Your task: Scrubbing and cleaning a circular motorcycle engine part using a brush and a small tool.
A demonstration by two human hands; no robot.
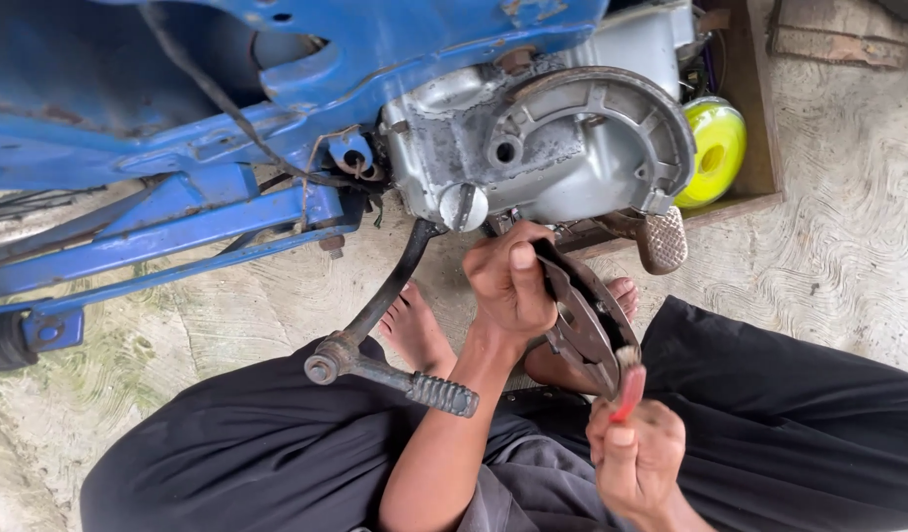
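Gripping the upper edge of a round, dark metal clutch plate (580,325), the left hand (508,281) has its thumb laid flat across the near face and its other fingers curled round the rim behind, so the disc stands on edge, tilted, just right of the palm. The plate runs down and to the right from those fingers toward the right hand (636,458), which is closed in a fist around the red handle of a small brush (628,379); the thumb lies along the handle and the pale bristles touch the plate's lower rim. The disc thus sits between the two hands, held by the left and met only by the brush from the right.

Behind the left hand's knuckles hangs the grey engine casing (543,148), its open round cover facing down, with a slotted plug just above the fingers. A ribbed brake pedal (661,239) juts out right of the plate. Left of the forearm, a bent kick-start lever (385,345) ends in a grooved rubber peg. Bare feet (415,330) rest on the concrete floor (828,236) under the hands, black trousers (769,414) spreading to either side. A blue frame (159,197) spans the upper left, and a yellow-green spool (715,148) lies in a wooden tray at upper right.
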